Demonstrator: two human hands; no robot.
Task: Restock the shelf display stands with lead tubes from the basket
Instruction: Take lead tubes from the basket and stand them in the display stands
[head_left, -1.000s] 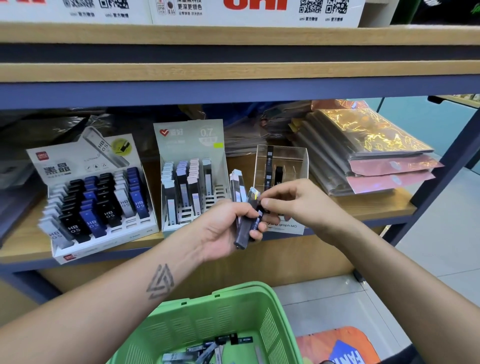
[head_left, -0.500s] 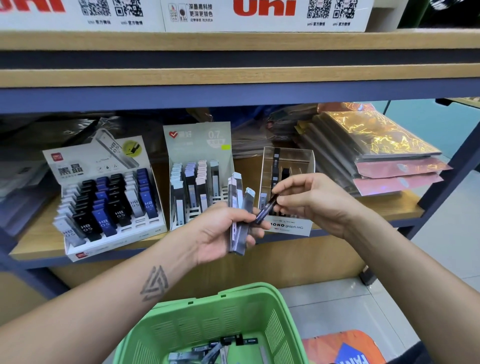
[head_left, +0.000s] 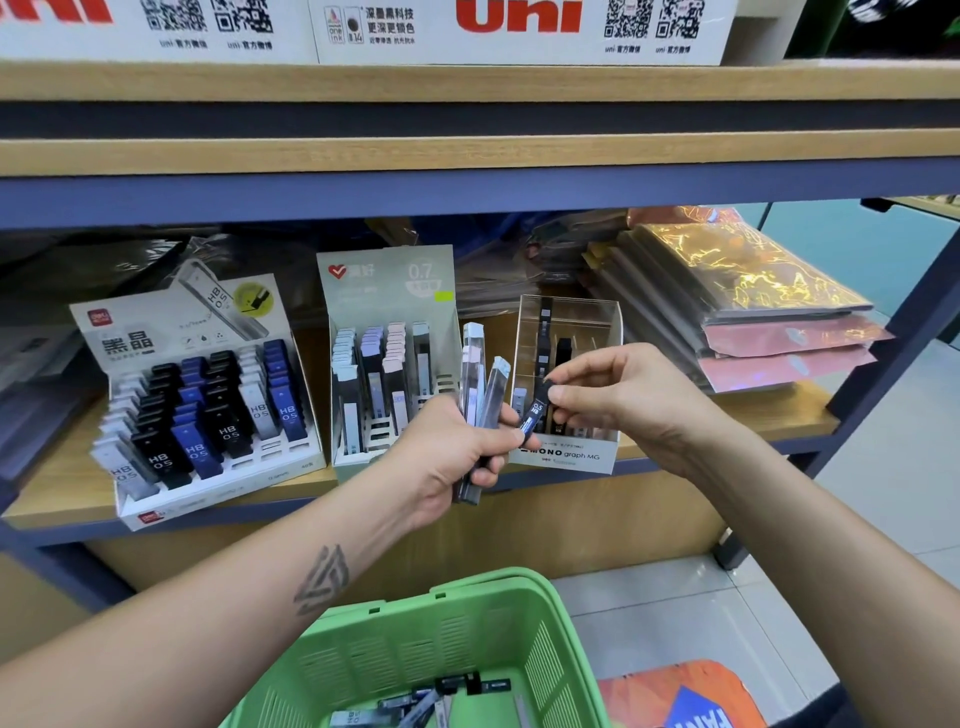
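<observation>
My left hand (head_left: 457, 452) grips 3 clear slim lead tubes (head_left: 480, 395); right hand (head_left: 618, 400) pinches small dark 0.5 HB tube (head_left: 535, 413) before clear acrylic stand (head_left: 569, 457), sparse; green plastic basket (head_left: 395, 629) holds more: I judge restock midway

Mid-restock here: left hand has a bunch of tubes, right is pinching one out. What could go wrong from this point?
1. The left hand grips several fanned lead tubes; drawing the dark tube out with the right hand could loosen the others, perhaps missing the green basket.
2. Its label reads 0.5 HB; the grey 0.7 stand would be the wrong slot.
</observation>
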